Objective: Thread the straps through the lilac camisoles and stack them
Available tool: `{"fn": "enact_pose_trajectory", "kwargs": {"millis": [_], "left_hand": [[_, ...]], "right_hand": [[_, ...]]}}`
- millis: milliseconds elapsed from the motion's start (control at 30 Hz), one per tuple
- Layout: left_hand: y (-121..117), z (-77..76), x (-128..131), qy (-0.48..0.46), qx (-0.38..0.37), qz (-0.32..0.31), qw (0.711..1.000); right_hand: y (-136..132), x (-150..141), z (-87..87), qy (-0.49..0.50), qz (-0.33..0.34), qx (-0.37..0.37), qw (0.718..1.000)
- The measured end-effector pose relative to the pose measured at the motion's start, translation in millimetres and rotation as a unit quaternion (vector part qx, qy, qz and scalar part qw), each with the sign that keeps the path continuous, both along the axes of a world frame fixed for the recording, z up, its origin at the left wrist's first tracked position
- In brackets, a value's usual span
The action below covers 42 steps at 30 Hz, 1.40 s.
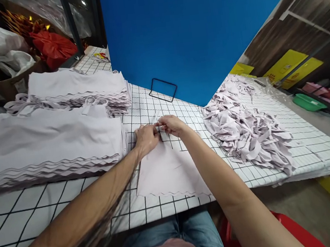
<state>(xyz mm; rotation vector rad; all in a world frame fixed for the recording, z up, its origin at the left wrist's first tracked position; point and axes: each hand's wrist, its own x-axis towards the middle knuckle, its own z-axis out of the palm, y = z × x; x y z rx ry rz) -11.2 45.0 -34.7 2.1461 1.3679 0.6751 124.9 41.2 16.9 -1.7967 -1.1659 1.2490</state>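
A pale pink-white fabric piece (168, 172) with a wavy near edge lies flat in front of me on the checked tablecloth (153, 213). At its far end my left hand (147, 137) is closed, with its fingertips pinching the fabric. My right hand (171, 125) meets it there, thumb and fingers pressed together on the same end. A small pale tip of cloth shows just beyond the fingers. What exactly lies between the fingertips is mostly hidden.
Stacked fabric pieces (44, 136) fill the left side, with another stack (76, 84) behind. Crumpled fabric strips (245, 128) are heaped at right. A large blue panel (194, 29) and a thin black rectangular frame (163, 89) appear beyond my hands. A red stool (293, 232) is below.
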Motion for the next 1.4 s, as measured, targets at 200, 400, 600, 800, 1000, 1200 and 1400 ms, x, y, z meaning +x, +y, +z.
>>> {"fn": "enact_pose_trajectory", "kwargs": {"millis": [200, 400, 600, 800, 1000, 1200, 1400], "left_hand": [[0.1, 1.7, -0.6, -0.051, -0.016, 0.015, 0.998], [4.5, -2.0, -3.1, -0.146, -0.054, 0.024, 0.987], [4.3, -3.0, -3.1, -0.185, -0.092, 0.032, 0.978], [0.3, 2.4, -2.5, -0.152, -0.079, 0.021, 0.985], [-0.6, 2.0, -1.5, -0.147, -0.076, 0.019, 0.986], [6.4, -8.8, -2.1, -0.237, -0.091, -0.010, 0.967], [7.5, -7.8, -1.7, -0.291, -0.100, -0.017, 0.951]], "right_hand": [[-15.1, 22.2, 3.3, 0.052, -0.035, -0.038, 0.997], [-19.7, 7.3, -11.9, 0.066, 0.052, -0.054, 0.995], [-15.6, 1.1, -8.1, 0.148, 0.025, 0.016, 0.989], [-62.6, 33.5, 31.6, 0.214, 0.125, 0.197, 0.949], [-129.2, 67.9, 44.5, 0.014, 0.389, 0.013, 0.921], [-95.1, 45.7, 12.9, -0.081, 0.100, 0.051, 0.990], [-52.3, 6.6, -9.9, -0.070, 0.074, -0.002, 0.995]]}}
